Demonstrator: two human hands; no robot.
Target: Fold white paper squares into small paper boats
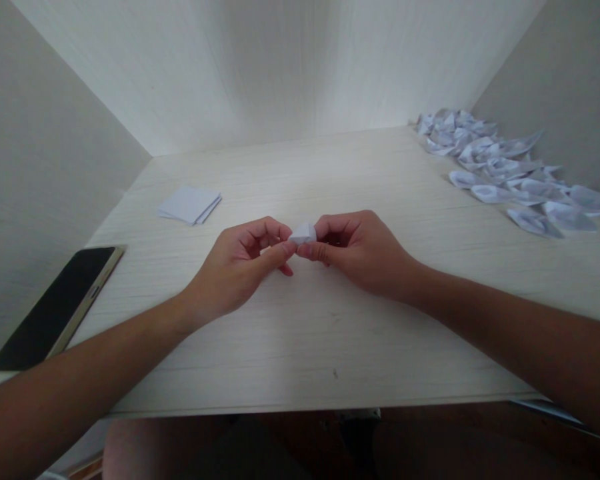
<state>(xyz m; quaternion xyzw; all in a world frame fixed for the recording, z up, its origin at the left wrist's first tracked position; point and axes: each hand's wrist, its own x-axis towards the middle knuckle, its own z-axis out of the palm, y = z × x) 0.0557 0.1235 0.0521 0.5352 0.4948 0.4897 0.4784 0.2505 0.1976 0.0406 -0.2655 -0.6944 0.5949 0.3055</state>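
Between both hands, a little above the tabletop, is a small piece of folded white paper (303, 233). My left hand (247, 263) pinches its left end between thumb and fingertips. The right end is pinched the same way by my right hand (363, 250). Fingers cover both ends of the paper, so only its peaked middle shows. A short stack of white paper squares (189, 203) lies to the left, beyond my left hand.
Folded white paper pieces (500, 163) lie in a heap at the back right, along the side panel. A dark-screened phone (55, 307) rests by the left edge. Pale panels (280, 73) enclose the light wooden tabletop (290, 353) at the back and sides.
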